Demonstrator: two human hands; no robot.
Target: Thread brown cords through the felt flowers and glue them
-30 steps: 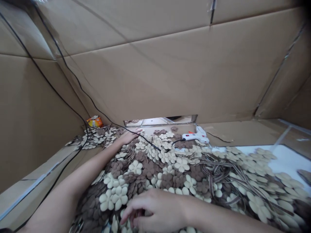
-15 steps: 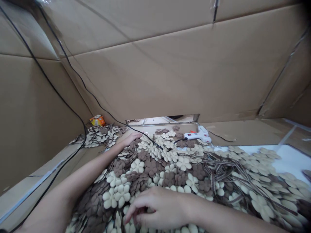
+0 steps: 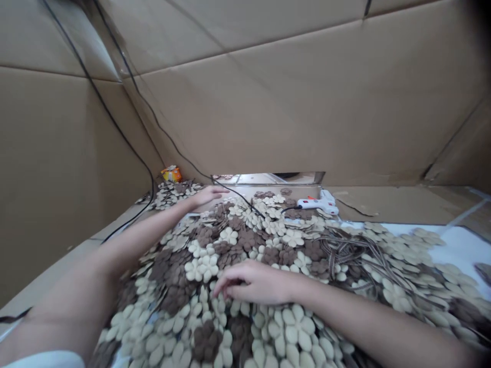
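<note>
The work in hand looks like handling a broad mat of overlapping cream and brown felt-like flowers (image 3: 230, 240), which spreads across the middle of the view, directly under both forearms. The left hand (image 3: 209, 195) lies nearly flat with its fingers extended, at the far edge of the mat. The right hand (image 3: 251, 282) rests on the mat's near part with its fingers curled and drawn loosely together; its fingertips (image 3: 222, 290) touch the flowers just beside a cream five-petal flower (image 3: 201, 267), but whether they pinch anything cannot be told. With the layers this loose and overlapping, the next move calls for a light, steady touch, because a careless drag could shift the neighbouring petals. Beyond the mat stands a white plastic hot-glue gun (image 3: 318, 204) with a red switch, and a thin black cord (image 3: 238, 197) crosses the mat's far edge. To the right of the mat, a tangle of brown-and-cream striped ribbon (image 3: 345, 250) lies on it. Past the mat's far left corner sits a heap of small flowers (image 3: 172, 191), topped by a small orange-and-yellow box (image 3: 171, 174). Its label is too small to read, and no brand or writing is legible on the glue gun. Tall corrugated cardboard walls (image 3: 268, 102) rise behind the mat.
</note>
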